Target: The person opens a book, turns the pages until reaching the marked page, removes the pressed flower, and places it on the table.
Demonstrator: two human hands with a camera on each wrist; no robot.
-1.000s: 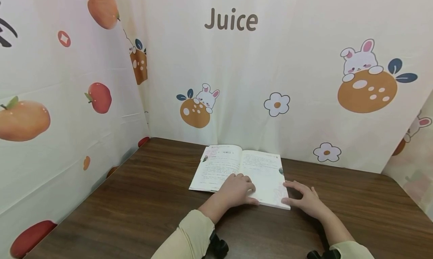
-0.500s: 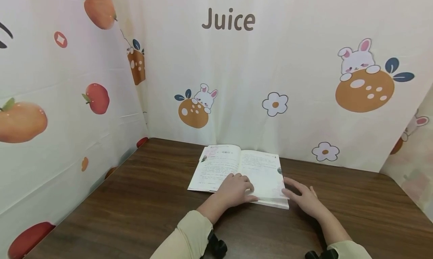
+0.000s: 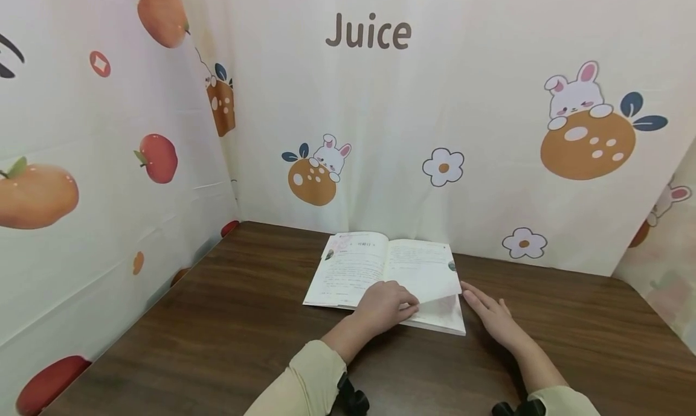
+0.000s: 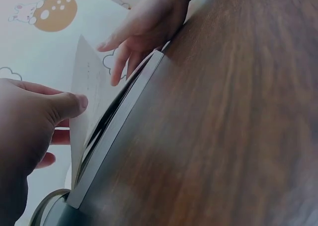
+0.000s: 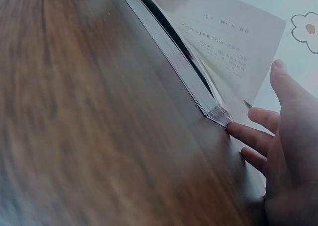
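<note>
An open book (image 3: 348, 271) lies on the wooden table, its pages printed with small text. In the head view my left hand (image 3: 383, 304) is over the lower middle of the book. Its thumb and fingers pinch a raised page (image 4: 92, 82), as the left wrist view shows. That page stands up from the right-hand stack with its lower corner lifted. My right hand (image 3: 492, 319) is by the book's right edge. Its fingers are extended, with fingertips (image 5: 236, 129) right at the corner of the page stack and the thumb held apart from the page.
The dark wooden table (image 3: 217, 331) extends on both sides of the book. Behind it hangs a pale curtain (image 3: 391, 114) printed with fruit, rabbits and flowers, and a similar printed sheet (image 3: 109, 235) borders the left side. Black wrist devices (image 3: 350, 398) sit at both wrists.
The right-hand page has risen at its lower corner, and my left hand has come to pinch it. My right hand's thumb has moved away from the page edge.
</note>
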